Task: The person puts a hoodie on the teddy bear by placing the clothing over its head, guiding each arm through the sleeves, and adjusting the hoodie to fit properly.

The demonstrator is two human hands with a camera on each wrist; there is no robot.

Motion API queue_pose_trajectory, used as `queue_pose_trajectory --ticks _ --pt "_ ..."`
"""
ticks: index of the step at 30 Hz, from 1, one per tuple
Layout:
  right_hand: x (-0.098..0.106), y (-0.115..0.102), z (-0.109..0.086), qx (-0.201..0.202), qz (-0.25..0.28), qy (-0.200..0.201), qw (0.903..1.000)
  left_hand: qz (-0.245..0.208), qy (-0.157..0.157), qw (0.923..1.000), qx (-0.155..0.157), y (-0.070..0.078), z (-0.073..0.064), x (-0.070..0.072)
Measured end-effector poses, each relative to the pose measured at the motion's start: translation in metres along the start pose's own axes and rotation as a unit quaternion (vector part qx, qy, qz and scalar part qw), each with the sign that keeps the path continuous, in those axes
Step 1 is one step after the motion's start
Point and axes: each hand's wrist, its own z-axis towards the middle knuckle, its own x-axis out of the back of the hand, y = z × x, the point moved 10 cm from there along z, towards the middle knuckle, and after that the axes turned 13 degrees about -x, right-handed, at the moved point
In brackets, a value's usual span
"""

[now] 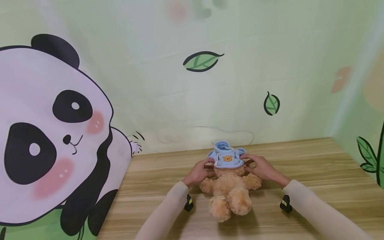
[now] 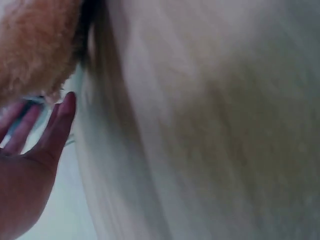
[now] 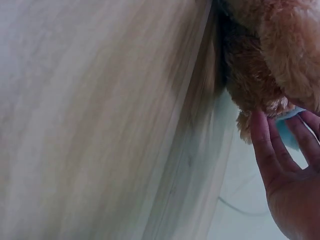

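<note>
A light-brown plush teddy bear (image 1: 229, 185) lies on its back on the table, feet toward me. A small light-blue doll hoodie (image 1: 227, 159) with a bear-face patch covers its head, the neck opening facing the far wall. At the hoodie's left edge, my left hand (image 1: 200, 171) holds the cloth with curled fingers. My right hand (image 1: 261, 168) grips the hoodie's right side near the sleeve. In the right wrist view, blue cloth (image 3: 290, 131) shows behind the fingers, beside the fur. Fur hides part of the left fingertips in the left wrist view.
The wood-grain table (image 1: 309, 166) meets a pale green backdrop (image 1: 156, 100) behind the bear. A large printed panda (image 1: 84, 143) covers the left side. Black wrist devices (image 1: 188, 203) sit under both cuffs.
</note>
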Motion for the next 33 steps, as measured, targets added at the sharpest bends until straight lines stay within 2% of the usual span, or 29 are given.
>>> queue_pose_trajectory --ticks 4,9,14,17,20,25,29,33 --pt "-0.003 0.002 0.002 -0.001 0.002 -0.016 0.9999 0.009 -0.012 0.9995 -0.028 0.002 0.001 -0.003" --pt "-0.008 -0.001 0.006 0.022 0.003 -0.035 0.9991 0.045 -0.044 0.9976 -0.031 0.003 0.003 -0.008" --pt "-0.014 0.001 0.008 0.033 0.022 -0.071 0.9967 0.086 -0.048 0.9936 -0.055 0.008 0.009 -0.01" --pt "-0.016 0.002 0.009 0.046 0.023 -0.082 0.9953 0.087 -0.061 0.993 -0.051 0.008 0.011 -0.014" --pt "-0.018 0.003 0.01 0.058 0.019 -0.085 0.9945 0.093 -0.072 0.9916 -0.054 0.01 0.012 -0.017" --pt "-0.019 0.001 0.012 0.066 0.004 -0.088 0.994 0.103 -0.086 0.9879 -0.078 0.015 0.014 -0.021" --pt "-0.02 0.002 0.015 0.051 -0.024 -0.082 0.9951 0.119 -0.098 0.985 -0.078 0.013 0.014 -0.023" --pt "-0.021 0.004 0.017 0.037 -0.044 -0.076 0.9955 0.137 -0.091 0.9835 -0.075 0.012 0.015 -0.021"
